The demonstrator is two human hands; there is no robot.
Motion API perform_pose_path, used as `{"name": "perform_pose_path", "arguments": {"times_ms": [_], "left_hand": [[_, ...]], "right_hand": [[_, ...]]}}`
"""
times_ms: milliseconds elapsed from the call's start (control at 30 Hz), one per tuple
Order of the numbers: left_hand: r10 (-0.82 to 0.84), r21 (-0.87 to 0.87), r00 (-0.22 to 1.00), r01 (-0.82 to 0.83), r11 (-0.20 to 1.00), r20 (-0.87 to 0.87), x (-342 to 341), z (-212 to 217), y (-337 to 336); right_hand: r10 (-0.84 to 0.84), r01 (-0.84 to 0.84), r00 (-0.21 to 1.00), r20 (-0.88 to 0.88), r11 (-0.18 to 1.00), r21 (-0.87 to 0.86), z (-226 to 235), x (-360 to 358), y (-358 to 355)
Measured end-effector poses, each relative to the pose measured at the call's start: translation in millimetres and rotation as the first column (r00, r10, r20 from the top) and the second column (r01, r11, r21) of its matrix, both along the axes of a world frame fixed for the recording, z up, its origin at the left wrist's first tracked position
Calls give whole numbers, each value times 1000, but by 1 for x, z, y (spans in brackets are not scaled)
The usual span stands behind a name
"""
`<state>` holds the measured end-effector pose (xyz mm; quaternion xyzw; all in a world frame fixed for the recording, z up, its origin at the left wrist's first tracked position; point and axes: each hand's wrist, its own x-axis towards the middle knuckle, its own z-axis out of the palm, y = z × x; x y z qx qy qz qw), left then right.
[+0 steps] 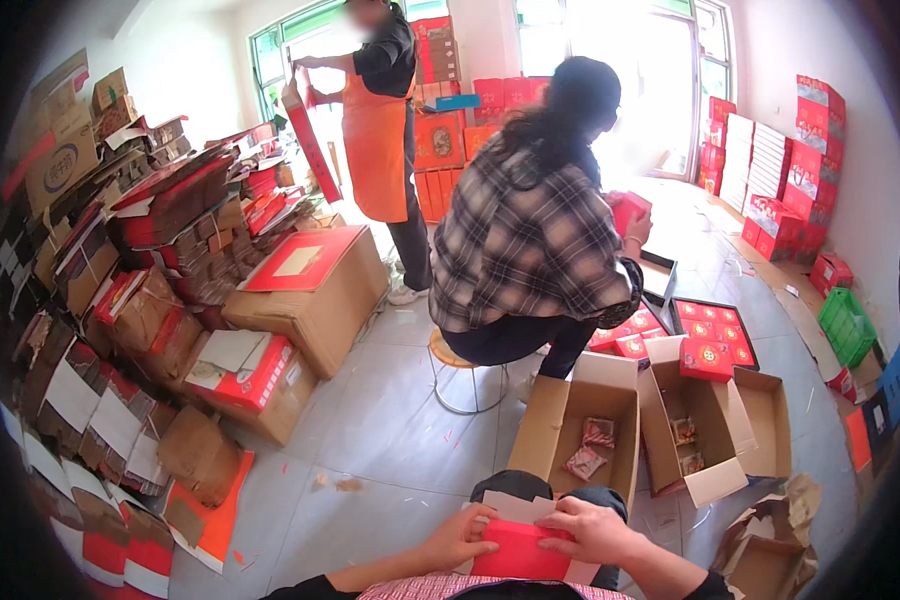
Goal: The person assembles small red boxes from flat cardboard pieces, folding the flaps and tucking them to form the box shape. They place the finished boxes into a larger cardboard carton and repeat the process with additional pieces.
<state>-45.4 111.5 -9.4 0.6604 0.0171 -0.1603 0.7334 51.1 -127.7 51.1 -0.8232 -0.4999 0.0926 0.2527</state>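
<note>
Over my lap I hold a small red cardboard box point(518, 556) with pale inner flaps raised at its far edge. My left hand point(459, 537) grips its left side, fingers curled over the flap and thumb against the red face. On the right side, my right hand point(585, 530) is closed on the flap, its thumb lying across the red panel. The underside of the box is hidden. Just beyond my knees stands an open brown carton point(540, 432) with a few small red-and-white packets point(585, 460) at its bottom.
Another open carton point(670, 440) holds small packets, beside a tray of red boxes point(715, 325). Crumpled brown cardboard point(770, 545) lies at right. A person in plaid point(530, 220) sits ahead on a stool; another in an orange apron point(375, 150) stands behind. Flattened cardboard stacks point(185, 230) fill the left.
</note>
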Motion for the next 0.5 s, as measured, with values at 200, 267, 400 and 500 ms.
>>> {"name": "perform_pose_path", "arguments": {"times_ms": [200, 267, 400, 500], "left_hand": [[-66, 98, 998, 63, 993, 19, -1, 16, -6], [-100, 107, 993, 94, 990, 55, -1, 2, -1], [-59, -12, 998, 59, 998, 34, -1, -22, 0], [-65, -37, 998, 66, 997, 12, 8, -26, -7]], "right_hand": [[78, -78, 997, -9, 997, 9, -3, 4, -2], [91, -93, 995, 48, 995, 41, 1, 3, -1], [89, -88, 996, 12, 996, -22, -13, 6, -8], [78, -85, 995, 59, 989, 122, -28, 7, -11]]}}
